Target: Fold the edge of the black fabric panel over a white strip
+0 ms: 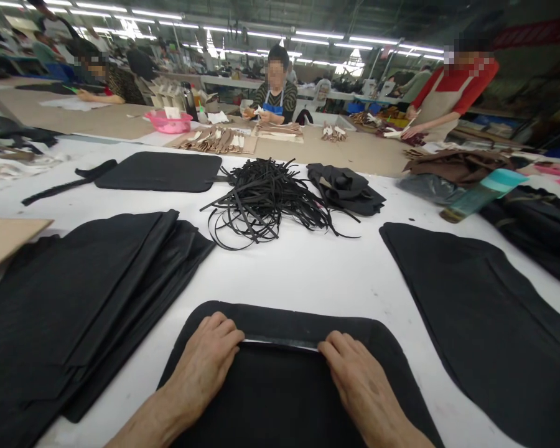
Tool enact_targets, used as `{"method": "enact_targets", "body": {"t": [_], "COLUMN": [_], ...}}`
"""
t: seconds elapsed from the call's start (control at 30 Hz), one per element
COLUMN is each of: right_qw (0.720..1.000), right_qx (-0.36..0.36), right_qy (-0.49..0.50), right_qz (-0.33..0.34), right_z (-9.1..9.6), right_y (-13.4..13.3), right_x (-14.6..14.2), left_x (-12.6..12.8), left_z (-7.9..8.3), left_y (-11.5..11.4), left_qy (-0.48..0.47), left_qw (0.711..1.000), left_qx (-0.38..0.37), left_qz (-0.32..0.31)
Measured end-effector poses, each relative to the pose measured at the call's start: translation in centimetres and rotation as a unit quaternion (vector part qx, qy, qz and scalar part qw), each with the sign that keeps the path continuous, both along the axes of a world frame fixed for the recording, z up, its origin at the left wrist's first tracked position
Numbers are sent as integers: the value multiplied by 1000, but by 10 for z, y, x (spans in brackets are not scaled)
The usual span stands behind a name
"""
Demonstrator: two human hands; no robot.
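Note:
A black panel with rounded corners (280, 315) lies in front of me on the white table. Over it is a second black piece (284, 398), and a thin pale line (282, 344) shows along its far edge. My left hand (210, 351) pinches this edge at its left end, fingers curled and pressed together. At the right end, my right hand (350, 361) grips the same edge in the same way. The fingertips of both hands are partly hidden, and the near end of the black piece runs out of view.
Beyond the panel lies a tangled heap of black strips (270, 199), beside a folded black bundle (348, 186) and a flat black panel (161, 172). Stacked black pieces flank me, left (84, 292) and right (490, 311). A bottle (483, 194) lies at right. Co-workers sit and stand across.

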State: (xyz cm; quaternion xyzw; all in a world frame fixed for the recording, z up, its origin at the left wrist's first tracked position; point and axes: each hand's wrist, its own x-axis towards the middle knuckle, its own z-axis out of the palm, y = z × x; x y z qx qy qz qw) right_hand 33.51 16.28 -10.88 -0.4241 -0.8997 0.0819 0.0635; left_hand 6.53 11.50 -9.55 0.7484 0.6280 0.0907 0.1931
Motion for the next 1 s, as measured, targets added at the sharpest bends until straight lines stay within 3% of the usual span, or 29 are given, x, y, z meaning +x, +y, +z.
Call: {"method": "enact_targets", "body": {"t": [0.23, 0.4, 0.47, 0.53, 0.67, 0.8, 1.0], "right_qw": [998, 997, 997, 996, 995, 995, 994], "right_qx": [10, -4, -4, -3, 4, 18, 25], "right_qy": [50, 65, 74, 82, 89, 95, 101], "right_qz": [33, 34, 32, 30, 35, 34, 38], "right_z": [-3, -7, -8, -8, -11, -15, -19], "right_y": [-10, -12, -12, -11, -10, -10, -9], "right_x": [-44, -55, -54, -53, -54, -56, -52], "left_x": [12, 8, 9, 16, 37, 49, 46], "left_z": [-9, -4, 0, 2, -3, -14, -25], "left_y": [-1, 1, 3, 6, 11, 12, 10], "left_qy": [-29, -174, -182, -157, -102, -35, -34], "left_qw": [999, 976, 970, 980, 993, 997, 996], "left_qx": [19, 4, 23, 48, 51, 44, 57], "left_qz": [14, 133, 157, 112, -36, -52, -61]}}
